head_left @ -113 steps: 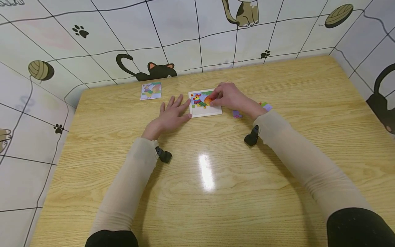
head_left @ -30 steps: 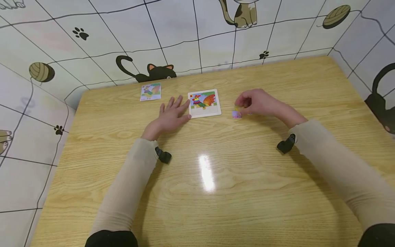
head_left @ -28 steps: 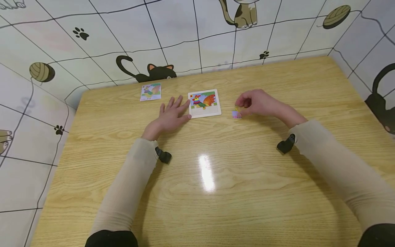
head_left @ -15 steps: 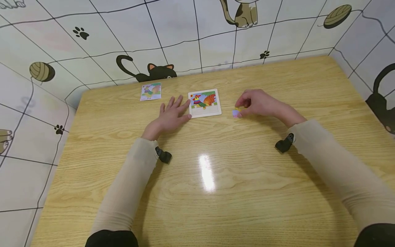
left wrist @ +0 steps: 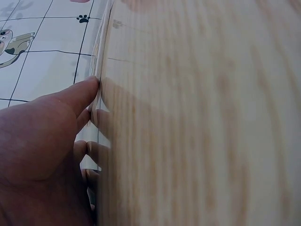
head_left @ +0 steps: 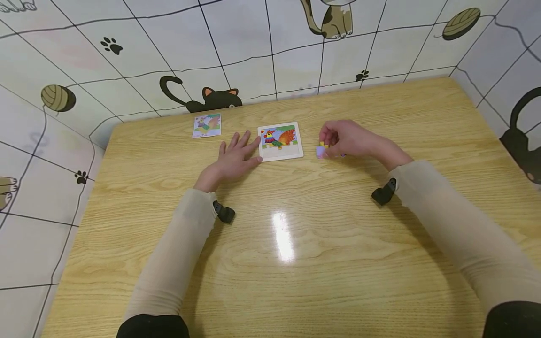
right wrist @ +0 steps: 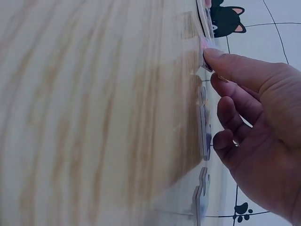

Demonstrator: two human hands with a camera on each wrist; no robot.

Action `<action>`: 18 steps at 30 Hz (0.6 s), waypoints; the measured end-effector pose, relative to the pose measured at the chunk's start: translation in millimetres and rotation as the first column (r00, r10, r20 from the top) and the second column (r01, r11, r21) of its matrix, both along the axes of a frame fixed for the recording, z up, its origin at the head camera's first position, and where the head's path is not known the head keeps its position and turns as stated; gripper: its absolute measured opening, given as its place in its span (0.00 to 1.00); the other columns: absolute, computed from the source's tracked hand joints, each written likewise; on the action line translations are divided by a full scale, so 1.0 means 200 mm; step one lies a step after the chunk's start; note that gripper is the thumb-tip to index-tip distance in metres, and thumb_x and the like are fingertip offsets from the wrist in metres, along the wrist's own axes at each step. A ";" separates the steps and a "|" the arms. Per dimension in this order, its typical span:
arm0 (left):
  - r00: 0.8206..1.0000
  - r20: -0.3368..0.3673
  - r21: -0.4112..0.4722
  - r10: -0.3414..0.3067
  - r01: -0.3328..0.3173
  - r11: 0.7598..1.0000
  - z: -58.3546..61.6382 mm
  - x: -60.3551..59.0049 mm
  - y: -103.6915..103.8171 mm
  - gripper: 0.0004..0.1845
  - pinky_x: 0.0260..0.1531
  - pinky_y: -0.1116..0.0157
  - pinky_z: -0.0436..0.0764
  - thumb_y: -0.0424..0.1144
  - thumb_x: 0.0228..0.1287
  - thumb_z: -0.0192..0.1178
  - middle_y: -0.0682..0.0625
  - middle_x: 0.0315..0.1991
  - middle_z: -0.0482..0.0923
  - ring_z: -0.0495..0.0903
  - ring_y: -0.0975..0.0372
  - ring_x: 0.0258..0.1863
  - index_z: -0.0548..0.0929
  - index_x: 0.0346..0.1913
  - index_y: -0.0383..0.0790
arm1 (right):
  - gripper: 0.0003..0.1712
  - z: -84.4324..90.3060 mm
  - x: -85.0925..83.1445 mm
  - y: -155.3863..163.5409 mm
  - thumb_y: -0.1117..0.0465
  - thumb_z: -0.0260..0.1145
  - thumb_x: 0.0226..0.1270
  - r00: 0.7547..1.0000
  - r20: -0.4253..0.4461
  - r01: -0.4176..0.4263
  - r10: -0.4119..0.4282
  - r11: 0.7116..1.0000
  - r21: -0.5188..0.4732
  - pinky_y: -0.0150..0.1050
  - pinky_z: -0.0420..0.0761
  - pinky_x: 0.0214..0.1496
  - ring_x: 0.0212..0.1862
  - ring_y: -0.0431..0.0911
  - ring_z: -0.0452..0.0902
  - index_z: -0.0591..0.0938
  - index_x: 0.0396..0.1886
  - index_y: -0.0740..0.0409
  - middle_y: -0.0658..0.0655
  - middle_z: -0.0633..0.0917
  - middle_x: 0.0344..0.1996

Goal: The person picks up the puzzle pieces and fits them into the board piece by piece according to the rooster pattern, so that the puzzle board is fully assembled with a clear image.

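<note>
A white-framed jigsaw puzzle tray [head_left: 281, 153] lies on the table, its upper part filled with a rooster picture and its lower strip bare white. My left hand [head_left: 234, 162] rests spread on the tabletop, fingertips and thumb at the tray's left edge. Right of the tray, my right hand [head_left: 348, 137] pinches a purple and yellow puzzle piece [head_left: 320, 151] between thumb and fingers. In the right wrist view this piece [right wrist: 205, 56] is tilted, mostly hidden by the thumb. Beneath that hand are loose puzzle pieces [right wrist: 205, 136], seen edge-on and largely hidden in the head view.
A small printed card [head_left: 207, 126] with a paler rooster picture lies left of the tray, near the back edge. The wooden table [head_left: 253, 281] meets white tiled walls [head_left: 245, 37] with cat drawings at the back and sides.
My right hand has gone from the tray's tail part to the loose pieces on the right. It now pinches one and has shifted slightly left with it. My left hand stays put.
</note>
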State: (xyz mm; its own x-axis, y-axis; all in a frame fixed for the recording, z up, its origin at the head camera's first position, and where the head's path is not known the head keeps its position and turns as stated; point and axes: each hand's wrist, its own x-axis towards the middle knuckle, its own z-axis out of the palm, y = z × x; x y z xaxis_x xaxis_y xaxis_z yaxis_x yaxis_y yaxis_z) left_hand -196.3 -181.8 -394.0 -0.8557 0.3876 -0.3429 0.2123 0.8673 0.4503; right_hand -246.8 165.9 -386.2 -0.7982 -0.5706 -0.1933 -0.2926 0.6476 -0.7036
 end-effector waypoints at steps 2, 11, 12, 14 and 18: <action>1.000 0.000 -0.005 0.000 0.000 1.000 0.00 0.00 0.00 0.37 0.72 0.42 0.24 0.59 0.81 0.44 0.50 0.84 0.28 0.21 0.51 0.80 0.45 0.84 0.55 | 0.17 0.00 0.00 -0.01 0.63 0.78 0.62 1.000 0.005 0.000 0.000 1.000 -0.009 0.39 0.75 0.39 0.40 0.50 0.75 0.79 0.45 0.60 0.58 0.83 0.37; 1.000 -0.001 -0.013 -0.001 0.001 1.000 0.00 0.01 0.00 0.37 0.72 0.42 0.23 0.59 0.81 0.44 0.49 0.84 0.27 0.21 0.51 0.80 0.45 0.84 0.55 | 0.08 0.00 0.00 -0.12 0.70 0.69 0.70 1.000 0.009 -0.025 0.027 0.980 -0.198 0.33 0.76 0.42 0.40 0.49 0.77 0.79 0.45 0.65 0.60 0.85 0.37; 1.000 -0.003 -0.013 -0.001 0.001 1.000 0.00 0.01 0.00 0.37 0.72 0.42 0.23 0.59 0.81 0.44 0.49 0.84 0.27 0.22 0.51 0.80 0.45 0.84 0.55 | 0.08 0.00 0.00 -0.14 0.70 0.69 0.70 1.000 0.011 -0.024 0.027 0.975 -0.221 0.32 0.76 0.42 0.40 0.49 0.77 0.79 0.45 0.65 0.60 0.84 0.37; 1.000 -0.006 -0.018 -0.002 0.002 1.000 0.00 0.00 0.00 0.37 0.72 0.42 0.23 0.60 0.81 0.44 0.50 0.84 0.27 0.22 0.51 0.80 0.45 0.84 0.56 | 0.08 0.01 0.00 -0.18 0.70 0.68 0.70 0.999 0.022 -0.018 0.024 0.967 -0.255 0.32 0.75 0.40 0.39 0.48 0.77 0.78 0.45 0.66 0.60 0.84 0.36; 1.000 -0.011 -0.025 -0.005 0.004 1.000 0.00 -0.01 0.00 0.38 0.72 0.42 0.23 0.60 0.81 0.44 0.50 0.84 0.27 0.21 0.51 0.80 0.45 0.84 0.56 | 0.08 0.01 -0.01 -0.28 0.70 0.68 0.71 0.998 0.056 0.002 0.014 0.962 -0.274 0.33 0.74 0.34 0.34 0.48 0.74 0.78 0.45 0.65 0.60 0.82 0.35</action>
State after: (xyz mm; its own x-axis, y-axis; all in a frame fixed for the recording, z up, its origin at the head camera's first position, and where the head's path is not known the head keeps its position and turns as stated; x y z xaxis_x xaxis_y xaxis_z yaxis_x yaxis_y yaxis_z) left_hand -198.3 -182.4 -394.3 -0.8579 0.3828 -0.3427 0.2214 0.8773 0.4258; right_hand -249.6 110.0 -383.5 -0.7868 -0.6128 -0.0738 -0.2504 0.4262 -0.8693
